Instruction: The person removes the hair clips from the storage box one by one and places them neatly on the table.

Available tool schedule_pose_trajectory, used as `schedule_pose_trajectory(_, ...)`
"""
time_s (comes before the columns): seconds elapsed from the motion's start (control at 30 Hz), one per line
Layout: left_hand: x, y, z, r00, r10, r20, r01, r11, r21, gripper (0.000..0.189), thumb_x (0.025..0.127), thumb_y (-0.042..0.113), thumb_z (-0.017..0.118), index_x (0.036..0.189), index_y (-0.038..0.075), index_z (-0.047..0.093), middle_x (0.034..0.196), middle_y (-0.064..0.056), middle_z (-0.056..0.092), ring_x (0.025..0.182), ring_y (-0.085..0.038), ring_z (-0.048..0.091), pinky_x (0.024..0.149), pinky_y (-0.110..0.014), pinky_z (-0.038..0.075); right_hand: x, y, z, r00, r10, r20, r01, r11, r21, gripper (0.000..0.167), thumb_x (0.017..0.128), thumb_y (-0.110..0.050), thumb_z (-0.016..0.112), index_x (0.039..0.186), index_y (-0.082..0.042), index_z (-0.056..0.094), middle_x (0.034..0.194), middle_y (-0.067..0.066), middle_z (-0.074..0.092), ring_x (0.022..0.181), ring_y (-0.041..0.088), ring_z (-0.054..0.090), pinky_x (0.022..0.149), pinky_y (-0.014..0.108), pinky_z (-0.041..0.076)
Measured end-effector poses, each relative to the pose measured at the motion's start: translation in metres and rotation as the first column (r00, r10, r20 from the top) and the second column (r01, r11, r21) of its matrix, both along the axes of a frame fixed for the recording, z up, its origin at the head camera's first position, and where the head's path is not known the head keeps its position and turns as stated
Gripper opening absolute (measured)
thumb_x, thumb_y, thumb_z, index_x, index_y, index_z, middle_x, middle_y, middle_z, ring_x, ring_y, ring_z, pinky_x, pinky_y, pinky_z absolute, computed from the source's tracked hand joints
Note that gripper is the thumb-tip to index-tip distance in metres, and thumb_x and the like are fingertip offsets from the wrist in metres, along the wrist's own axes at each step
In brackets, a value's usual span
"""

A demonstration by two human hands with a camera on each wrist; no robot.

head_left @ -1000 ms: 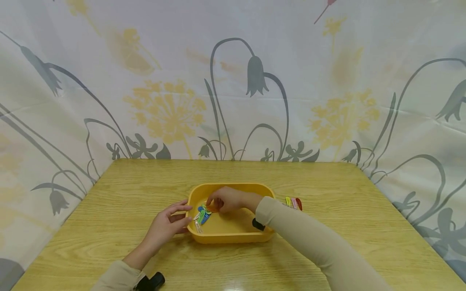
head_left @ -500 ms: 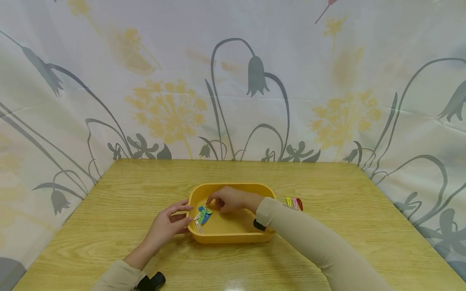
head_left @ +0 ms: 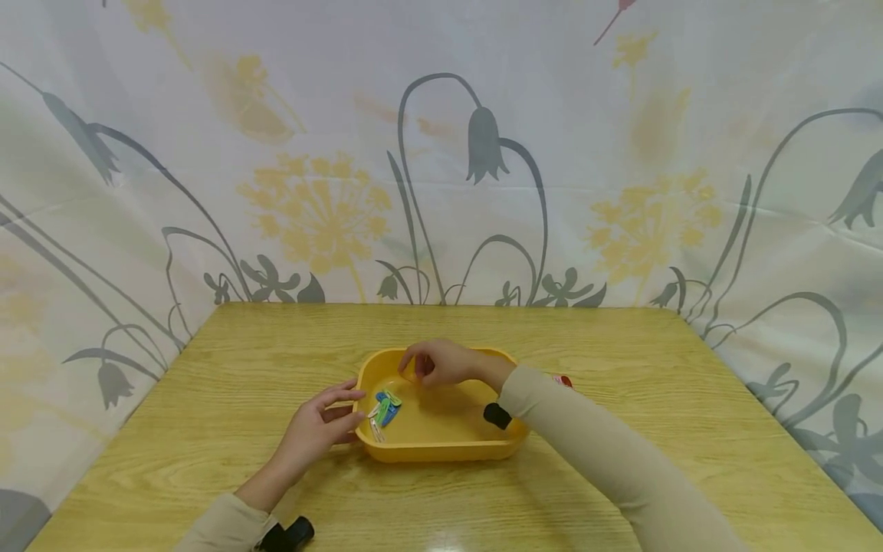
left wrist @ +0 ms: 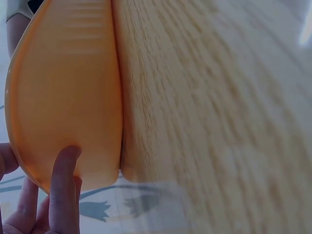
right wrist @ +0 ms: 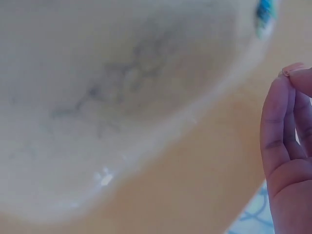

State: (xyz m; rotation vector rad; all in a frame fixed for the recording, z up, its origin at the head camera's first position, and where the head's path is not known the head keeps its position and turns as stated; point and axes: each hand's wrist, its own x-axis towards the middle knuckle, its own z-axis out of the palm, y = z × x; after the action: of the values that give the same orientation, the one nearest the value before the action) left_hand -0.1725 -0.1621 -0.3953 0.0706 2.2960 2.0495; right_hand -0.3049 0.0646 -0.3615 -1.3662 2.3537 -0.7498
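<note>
My right hand (head_left: 444, 363) is over the far side of the yellow tray (head_left: 448, 454), thumb and fingertips pinching a small orange-pink hair clip (right wrist: 293, 67), mostly hidden by the fingers. Below it to the left, a little heap of hair clips (head_left: 383, 410) in blue, green and pale colours lies on the tray's floor at the left end. My left hand (head_left: 320, 420) holds the left end of the tray. In the left wrist view, one fingertip presses on the tray's outer wall (left wrist: 73, 87) while another finger is up at its rim.
Right of the tray, a red hair clip (head_left: 563, 380) shows past my right sleeve (head_left: 593, 437), which covers the other clips there. The wooden table (head_left: 276, 337) reaches back to a flower-printed curtain (head_left: 441, 153).
My right hand has risen from beside the heap, moving up and slightly right, and the orange clip has left the heap with it. My left hand has stayed on the tray.
</note>
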Motion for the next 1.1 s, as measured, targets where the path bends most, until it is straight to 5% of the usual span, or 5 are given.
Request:
schedule_pose_trajectory(0.5,0.002,0.001,0.002,1.000,0.012,0.010,-0.012,1.000,0.004,0.034,0.086,0.002,0.065,0.118,-0.008,0.058,0.143,-0.013,0.038,0.107,-0.030,0.057,0.072,-0.038,0.056,0.004,0.031,0.034,0.985,-0.142,0.102,0.154,0.981,-0.119,0.031,0.087,0.000,0.060,0.117,-0.007,0.059,0.083,0.001,0.060,0.071,0.016,0.055,0.065,0.024,0.050)
schedule_pose_trajectory(1.1,0.001,0.002,0.001,1.000,0.017,0.005,-0.017,1.000,-0.013,0.034,0.086,0.002,0.065,0.118,-0.007,0.058,0.143,-0.013,0.038,0.108,-0.030,0.057,0.071,-0.037,0.056,0.005,0.074,0.043,0.971,-0.189,0.144,0.216,0.956,-0.200,0.033,0.086,0.002,0.061,0.119,0.002,0.056,0.083,0.006,0.060,0.072,0.019,0.058,0.068,0.029,0.053)
